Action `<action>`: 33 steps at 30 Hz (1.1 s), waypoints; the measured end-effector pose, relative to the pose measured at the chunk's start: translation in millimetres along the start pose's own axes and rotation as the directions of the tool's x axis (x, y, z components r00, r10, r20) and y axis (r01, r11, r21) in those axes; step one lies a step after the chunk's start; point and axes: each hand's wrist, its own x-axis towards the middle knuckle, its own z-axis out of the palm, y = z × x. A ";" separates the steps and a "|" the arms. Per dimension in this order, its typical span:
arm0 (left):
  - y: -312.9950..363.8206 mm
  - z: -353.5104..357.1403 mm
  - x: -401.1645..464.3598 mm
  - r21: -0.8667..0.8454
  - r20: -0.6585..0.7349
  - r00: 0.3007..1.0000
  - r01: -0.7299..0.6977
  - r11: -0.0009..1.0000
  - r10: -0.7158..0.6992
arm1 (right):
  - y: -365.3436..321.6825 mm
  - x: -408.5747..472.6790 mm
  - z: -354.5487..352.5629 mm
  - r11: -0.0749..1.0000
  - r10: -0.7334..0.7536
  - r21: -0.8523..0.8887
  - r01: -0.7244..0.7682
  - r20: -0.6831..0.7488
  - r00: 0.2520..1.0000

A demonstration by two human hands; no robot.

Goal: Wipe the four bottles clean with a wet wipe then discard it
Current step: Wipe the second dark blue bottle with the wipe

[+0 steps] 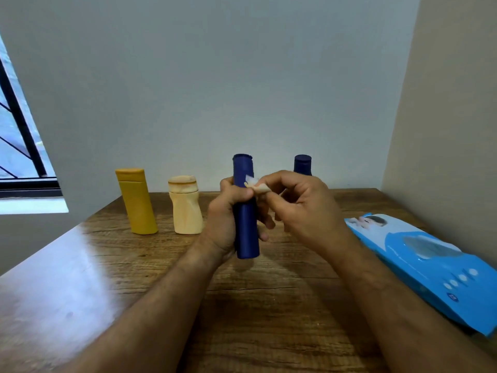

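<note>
My left hand [228,219] grips a tall dark blue bottle [246,230] upright above the wooden table [269,305]. My right hand [301,208] pinches a small bunched white wet wipe [256,185] against the bottle's upper part. A second dark blue bottle [303,164] stands behind my right hand, mostly hidden, with only its cap showing. A yellow bottle [137,201] and a cream bottle [186,207] stand upright at the back left of the table.
A blue pack of wet wipes [430,262] lies flat at the table's right side by the beige wall. A grey wall closes the back. A window with black bars [18,146] is at the left.
</note>
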 end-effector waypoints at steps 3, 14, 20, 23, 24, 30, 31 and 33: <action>1.5 0.9 0.8 -0.147 -0.038 0.996 0.072 0.987 -0.079 | 1.1 -1.3 2.6 0.999 0.045 0.018 -0.045 -0.015 0.999; 1.8 1.9 9.7 -0.081 -0.279 0.949 0.132 0.988 -0.150 | 12.4 0.9 -2.5 0.957 0.131 -0.281 -0.072 0.197 0.972; 6.1 3.8 12.2 -0.296 -0.284 0.936 0.123 0.947 -0.210 | 8.7 4.3 -1.5 0.990 0.111 -0.080 -0.112 -0.014 0.994; 4.8 2.5 10.6 -0.330 -0.260 0.934 0.151 0.932 -0.243 | 11.1 2.4 1.2 0.989 0.145 -0.010 -0.145 -0.025 0.989; 4.9 1.6 10.4 -0.353 -0.255 0.935 0.149 0.923 -0.249 | 11.6 1.7 1.8 0.988 0.152 -0.004 -0.152 -0.021 0.988; 7.7 0.4 9.4 -0.287 -0.301 0.919 0.170 0.943 -0.257 | 12.8 1.4 -0.9 0.993 0.111 -0.056 -0.109 0.039 0.993; 8.3 1.0 9.9 -0.264 -0.309 0.918 0.169 0.950 -0.249 | 13.8 1.3 -0.2 0.993 0.094 -0.080 -0.091 0.032 0.995; 9.3 1.7 11.0 -0.214 -0.324 0.916 0.173 0.961 -0.237 | 15.8 1.2 2.0 0.990 0.078 -0.121 -0.076 0.011 0.997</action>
